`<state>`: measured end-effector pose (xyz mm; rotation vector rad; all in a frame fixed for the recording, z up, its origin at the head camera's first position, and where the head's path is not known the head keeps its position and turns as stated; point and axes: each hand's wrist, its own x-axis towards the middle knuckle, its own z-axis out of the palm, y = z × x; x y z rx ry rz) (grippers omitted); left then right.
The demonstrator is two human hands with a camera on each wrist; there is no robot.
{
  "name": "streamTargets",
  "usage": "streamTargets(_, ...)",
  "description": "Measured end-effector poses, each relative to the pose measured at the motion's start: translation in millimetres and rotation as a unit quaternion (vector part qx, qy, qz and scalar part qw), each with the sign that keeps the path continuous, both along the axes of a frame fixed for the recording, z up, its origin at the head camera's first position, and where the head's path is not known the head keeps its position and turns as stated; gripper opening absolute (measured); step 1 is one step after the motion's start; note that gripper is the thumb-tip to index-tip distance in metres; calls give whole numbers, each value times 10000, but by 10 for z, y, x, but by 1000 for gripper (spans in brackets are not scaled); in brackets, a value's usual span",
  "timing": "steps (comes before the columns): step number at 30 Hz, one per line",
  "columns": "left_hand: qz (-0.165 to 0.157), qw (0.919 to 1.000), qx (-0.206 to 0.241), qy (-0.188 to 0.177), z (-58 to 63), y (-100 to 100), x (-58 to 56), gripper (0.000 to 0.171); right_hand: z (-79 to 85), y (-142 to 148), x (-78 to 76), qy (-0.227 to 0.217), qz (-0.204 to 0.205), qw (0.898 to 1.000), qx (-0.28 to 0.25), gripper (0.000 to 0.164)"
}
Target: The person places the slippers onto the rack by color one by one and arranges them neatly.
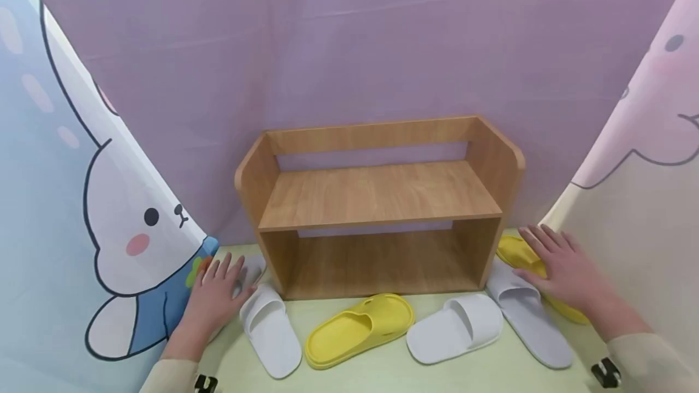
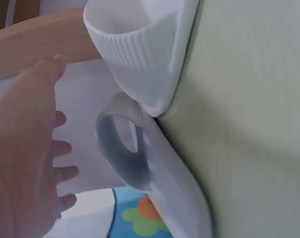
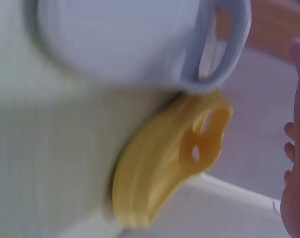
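Note:
My left hand (image 1: 218, 290) hovers with fingers spread over a grey slipper (image 1: 252, 268), hiding much of it. Beside that hand lies a white slipper (image 1: 275, 338); its ribbed strap (image 2: 140, 59) shows up close in the left wrist view. At the other end, my right hand (image 1: 565, 272) is stretched out above a yellow slipper (image 1: 516, 250) and partly covers it. A second grey slipper (image 1: 537, 326) lies just left of that hand. Between the hands are another yellow slipper (image 1: 360, 329) and another white slipper (image 1: 455, 329). Neither hand holds anything.
A two-tier wooden shoe rack (image 1: 379, 193) stands behind the slippers, with nothing on its shelves. Purple cloth (image 1: 371, 47) hangs at the back. A rabbit-print cloth (image 1: 131, 247) borders the left side and a pink-and-cream one (image 1: 644, 199) the right.

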<state>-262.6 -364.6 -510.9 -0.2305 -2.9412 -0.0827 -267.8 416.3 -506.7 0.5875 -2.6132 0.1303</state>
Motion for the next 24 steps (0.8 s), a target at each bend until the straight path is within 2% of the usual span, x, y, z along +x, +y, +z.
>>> streamTargets(3,4,9995,293,-67,-31,-72,61,81,-7,-167,-8,-69,156,9976,-667,96)
streamTargets(6,-11,9973,739,-37,-59,-143,149,74,-35,-341,2,-310,188,9893,-1416,92)
streamTargets(10,8,9937,1120,-21,-89,-223,262,69,-54,-544,46,-957,34,9706,-2207,91)
streamTargets(13,92,9920,1252,-153,-114,-265,308,76,-56,-654,71,-1261,18,9541,-2716,90)
streamTargets(17,219,9896,1384,-310,-159,-320,365,87,-75,-773,78,-1242,154,9408,-3151,88)
streamTargets(24,170,9861,1643,-202,-236,-425,471,89,-124,-974,96,-1042,261,9201,-3767,78)
